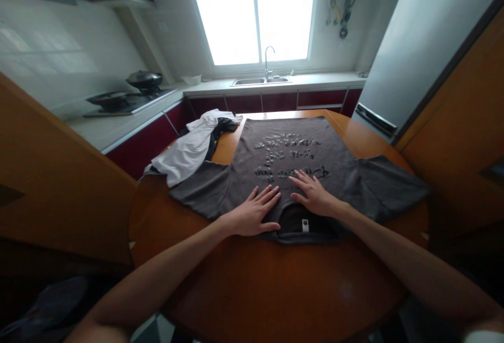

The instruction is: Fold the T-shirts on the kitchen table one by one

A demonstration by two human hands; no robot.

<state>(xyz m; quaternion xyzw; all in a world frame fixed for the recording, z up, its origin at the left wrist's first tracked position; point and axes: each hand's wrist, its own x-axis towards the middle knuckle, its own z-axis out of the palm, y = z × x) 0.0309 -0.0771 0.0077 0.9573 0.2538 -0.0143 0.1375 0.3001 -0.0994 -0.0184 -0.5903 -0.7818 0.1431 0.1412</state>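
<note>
A dark grey T-shirt (252, 146) with raised black lettering lies spread out on the round wooden table (283, 280). Its collar faces me, a small pale label shows inside the neck, and both sleeves stretch out sideways. My left hand (255, 211) rests flat on the shirt just left of the collar, fingers extended. On the chest above the neckline lies my right hand (314, 196), palm down with its fingers apart, covering part of the lettering. Neither hand grips the fabric.
White and black clothes (188, 146) lie heaped at the table's left edge, touching the left sleeve. Beyond stand a counter with a sink (260, 81), a stove (132, 104) with a wok and a pan, and a tall fridge (417, 33) at the right.
</note>
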